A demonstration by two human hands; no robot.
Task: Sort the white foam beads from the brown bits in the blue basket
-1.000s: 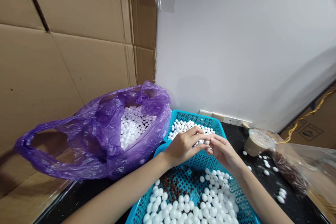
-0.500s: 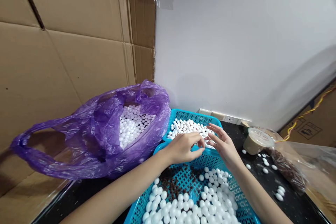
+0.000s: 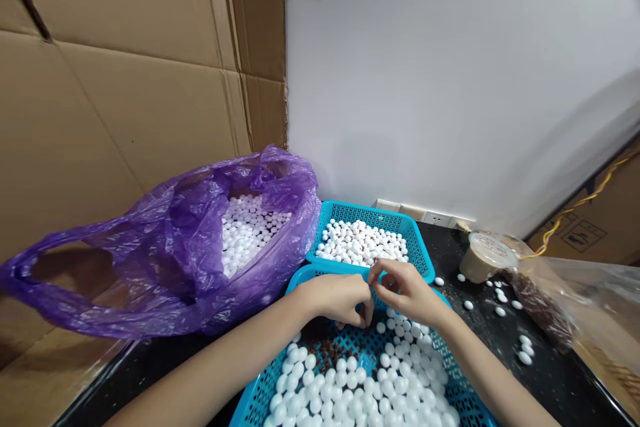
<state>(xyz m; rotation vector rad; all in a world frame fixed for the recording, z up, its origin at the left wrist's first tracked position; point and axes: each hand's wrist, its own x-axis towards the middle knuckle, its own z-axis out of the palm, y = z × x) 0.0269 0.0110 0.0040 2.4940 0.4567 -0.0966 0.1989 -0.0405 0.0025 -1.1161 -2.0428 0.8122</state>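
My left hand [image 3: 340,300] and my right hand [image 3: 407,291] meet above the far rim of a near blue mesh basket [image 3: 260,400], their fingers curled together. Whether they hold a small item is hidden. That basket contains many white beads [image 3: 360,387] and a patch of brown bits [image 3: 325,350]. Just beyond my fingers stands a smaller blue mesh basket [image 3: 370,217], heaped with white beads [image 3: 360,243]. To the left, a purple plastic bag [image 3: 200,260] holds more white beads [image 3: 247,230].
The baskets stand on a black table [image 3: 560,373] with scattered white beads [image 3: 525,350]. To the right are a lidded cup [image 3: 487,257] and a transparent bag of brown contents [image 3: 543,310]. Cardboard [image 3: 125,80] lines the left; a white wall with sockets [image 3: 437,218] stands behind.
Both hands have moved down and toward me, from the far basket to the near basket's far rim. Their fingers have closed in together, and the far basket's beads are now uncovered.
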